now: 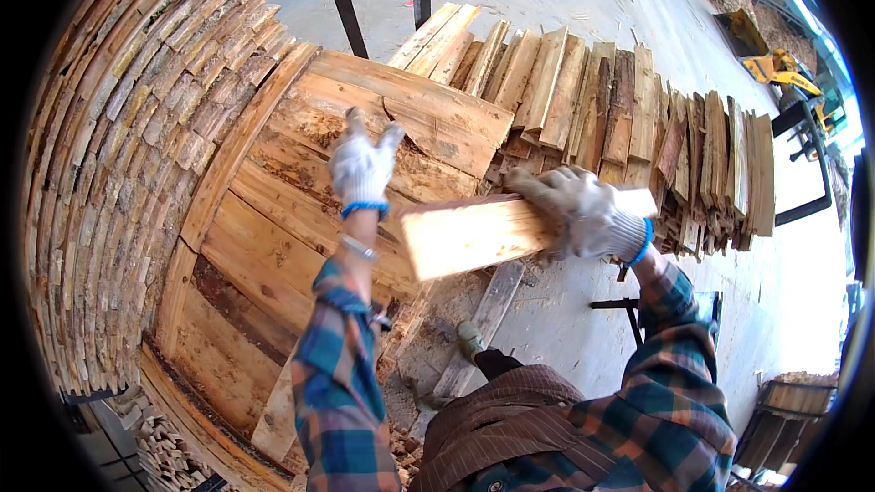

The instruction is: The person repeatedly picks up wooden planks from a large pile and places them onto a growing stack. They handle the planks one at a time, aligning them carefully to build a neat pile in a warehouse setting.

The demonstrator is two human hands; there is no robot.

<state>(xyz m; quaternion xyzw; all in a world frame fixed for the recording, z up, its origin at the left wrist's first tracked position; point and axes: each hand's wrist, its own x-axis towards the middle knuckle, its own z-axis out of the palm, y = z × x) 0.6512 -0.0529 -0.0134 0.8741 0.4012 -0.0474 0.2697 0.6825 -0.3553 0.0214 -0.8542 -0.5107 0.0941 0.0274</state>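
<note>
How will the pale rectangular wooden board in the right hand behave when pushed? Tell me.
The pale rectangular wooden board is probably stiff: it juts past the white-gloved right hand without visible sag. Its flat face suggests it would likely slide rather than roll.

The plank (478,235) is pale yellow, the sleeves (337,383) plaid.

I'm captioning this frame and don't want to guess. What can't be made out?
All in the head view:
Board: middle hidden by the right gloved hand.
Stacked slats, left: outer side cut off by the fisheye rim.
Yellow loader: too small and distant for details.
</note>
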